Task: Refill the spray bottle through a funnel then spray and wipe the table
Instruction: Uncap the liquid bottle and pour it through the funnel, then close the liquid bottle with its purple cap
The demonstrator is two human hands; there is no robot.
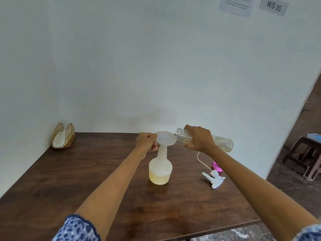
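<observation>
Standing spray bottle [160, 171]: set upright mid-table [86, 180], about a third filled with pale yellow liquid.
Funnel [165, 138]: seated in the bottle's neck, its rim pinched by the left hand [146, 142].
Clear bottle [205, 140]: tipped nearly flat, mouth over the funnel, gripped by the curled right hand [198, 138]; a little yellowish liquid is left inside.
Trigger head [214, 179]: laid on the table at right, tube attached.
Pink cap [217, 166]: just behind it.
Wicker holder [64, 136]: kept at the far left corner, cloth inside.

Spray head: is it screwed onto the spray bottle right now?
No. The spray head lies on the table to the right of the spray bottle, whose neck holds the funnel instead.
</observation>
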